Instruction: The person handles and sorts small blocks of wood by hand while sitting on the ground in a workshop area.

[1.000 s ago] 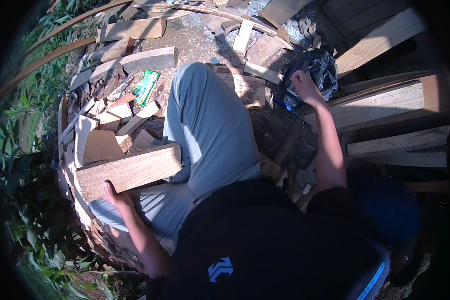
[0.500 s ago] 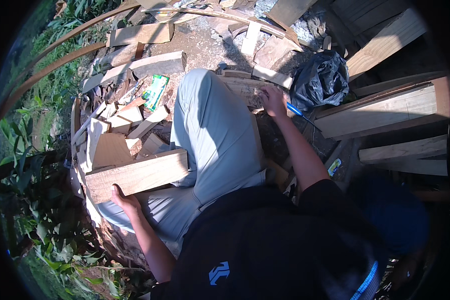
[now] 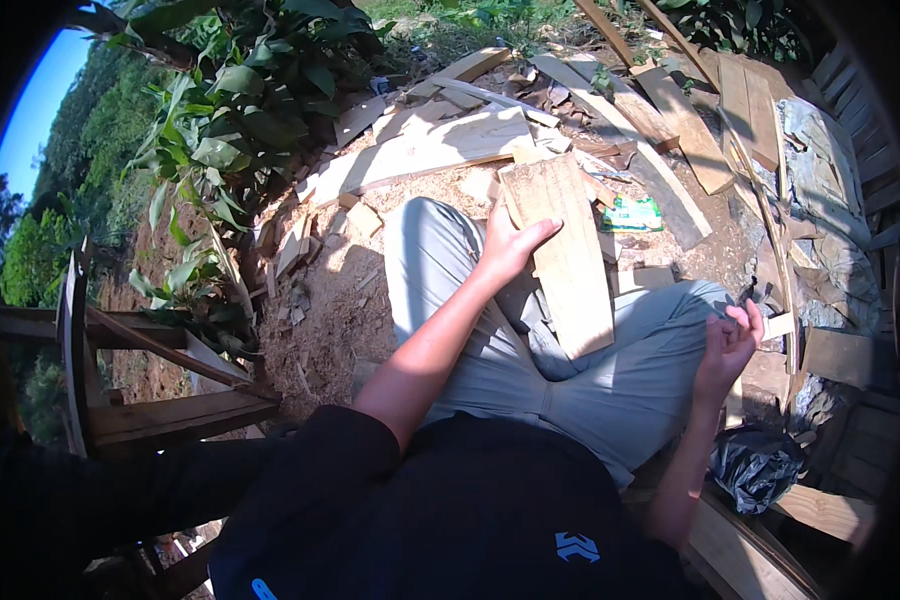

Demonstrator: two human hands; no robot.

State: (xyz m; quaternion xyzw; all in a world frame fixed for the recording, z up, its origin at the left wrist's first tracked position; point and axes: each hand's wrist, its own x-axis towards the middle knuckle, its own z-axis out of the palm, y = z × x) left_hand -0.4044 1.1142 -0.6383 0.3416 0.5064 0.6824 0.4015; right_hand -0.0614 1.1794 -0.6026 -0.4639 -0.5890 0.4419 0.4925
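Note:
In my left hand (image 3: 513,246) is a short wooden board (image 3: 573,265), gripped at its left edge with my thumb over the top face. The board slants above my crossed legs, its near end between my thighs. My right hand (image 3: 730,350) is raised beside my right knee, palm up, fingers curled in. A small dark shape shows at its fingertips; whether it is held I cannot make out. A green packet (image 3: 632,214) lies just right of the board, among wood pieces.
Long planks (image 3: 425,150) and offcuts lie ahead of me, with sawdust (image 3: 335,300) on the ground at left. A black plastic bag (image 3: 757,468) sits by my right forearm. A wooden frame (image 3: 170,410) stands at left, below leafy plants (image 3: 235,130).
My view has swung left. The board has turned from lying crosswise to pointing away from me, still in my left hand. My right hand has left the ground by the blue-handled tool and come up.

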